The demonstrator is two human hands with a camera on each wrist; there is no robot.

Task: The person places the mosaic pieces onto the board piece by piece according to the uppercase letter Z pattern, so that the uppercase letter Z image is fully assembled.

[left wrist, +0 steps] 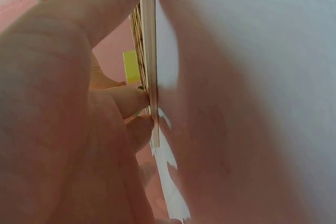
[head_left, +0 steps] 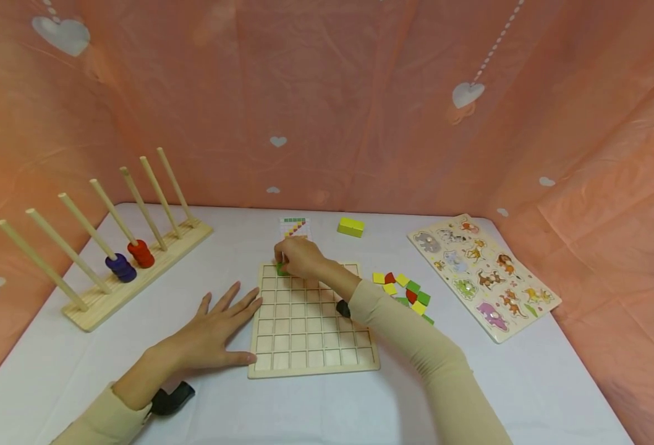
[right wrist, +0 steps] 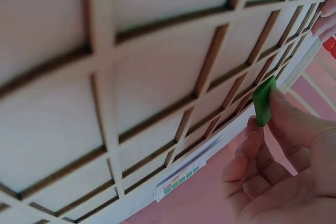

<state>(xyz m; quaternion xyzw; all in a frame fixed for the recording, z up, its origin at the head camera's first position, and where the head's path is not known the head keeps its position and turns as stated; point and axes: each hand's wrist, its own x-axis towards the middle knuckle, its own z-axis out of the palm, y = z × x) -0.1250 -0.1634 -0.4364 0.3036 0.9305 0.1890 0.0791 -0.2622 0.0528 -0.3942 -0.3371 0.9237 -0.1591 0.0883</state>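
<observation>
A wooden grid board (head_left: 299,327) with square recesses lies on the white table. My right hand (head_left: 299,256) reaches over its far left corner and pinches a green square tile (right wrist: 264,101) between thumb and fingers, close over the grid in the right wrist view. My left hand (head_left: 210,330) lies spread at the board's left side, its fingertips and thumb touching the edge, as the left wrist view also shows. Behind the board lies a small pattern card (head_left: 295,227), partly hidden by the right hand.
Red, yellow and green tiles (head_left: 418,307) lie scattered right of the board. A yellow block (head_left: 351,227) sits behind it. On the left stands a wooden peg rack (head_left: 162,266) with blue and red rings; on the right lies an animal puzzle (head_left: 483,272). A pink curtain (head_left: 332,105) backs the table.
</observation>
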